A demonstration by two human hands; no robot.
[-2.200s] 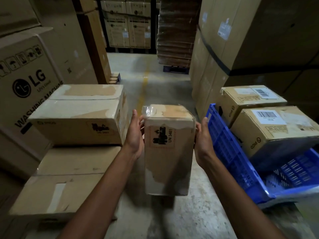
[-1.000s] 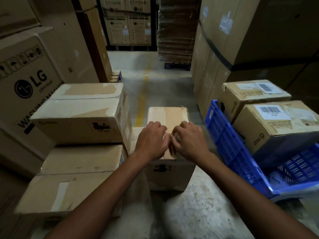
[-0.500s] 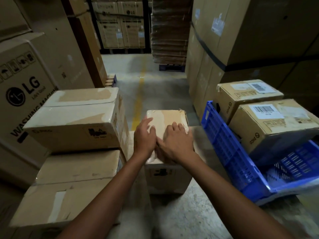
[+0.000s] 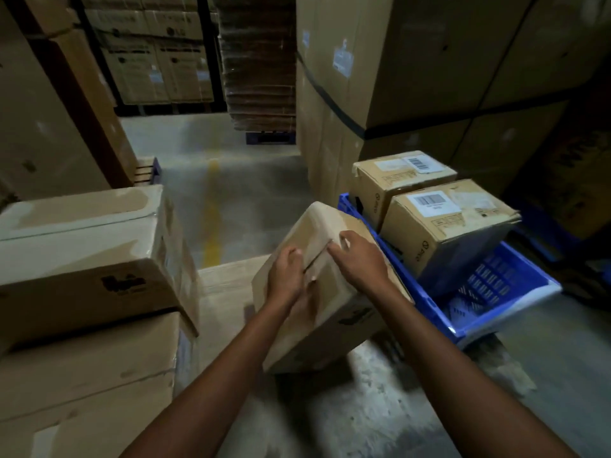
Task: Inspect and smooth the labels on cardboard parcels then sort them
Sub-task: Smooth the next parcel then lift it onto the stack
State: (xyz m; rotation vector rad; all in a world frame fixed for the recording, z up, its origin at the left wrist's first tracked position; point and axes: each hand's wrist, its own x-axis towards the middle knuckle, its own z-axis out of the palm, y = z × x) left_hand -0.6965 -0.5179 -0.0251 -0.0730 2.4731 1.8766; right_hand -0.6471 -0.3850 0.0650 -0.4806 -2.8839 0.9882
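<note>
Already the sorting is partly done. Inside the blue crate (image 4: 496, 285) two parcels are lodged, the rear parcel (image 4: 380, 190) and the front parcel (image 4: 463, 239), touching each other and each bearing one white barcode label on its top. A third, the tilted parcel (image 4: 330, 325), is held just to the left of the crate and tipped toward it, its lower part over a flat carton (image 4: 224, 285). It is gripped by the left hand (image 4: 287, 276), whose fingers are curled onto its upper face. The right hand (image 4: 362, 264) is laid on the same face nearer the crate, but whether its bent fingers pinch or merely press cannot be told through the blur. No label is made out on that face, so the placing of this parcel is judged to be the step in hand. Well to the left of the crate two larger cartons are stacked, the upper carton (image 4: 82, 252) on the lower carton (image 4: 86, 365), and these are judged to be left for inspection. Counted: three small parcels, two barcode labels, two stacked cartons, one flat carton, one crate.
</note>
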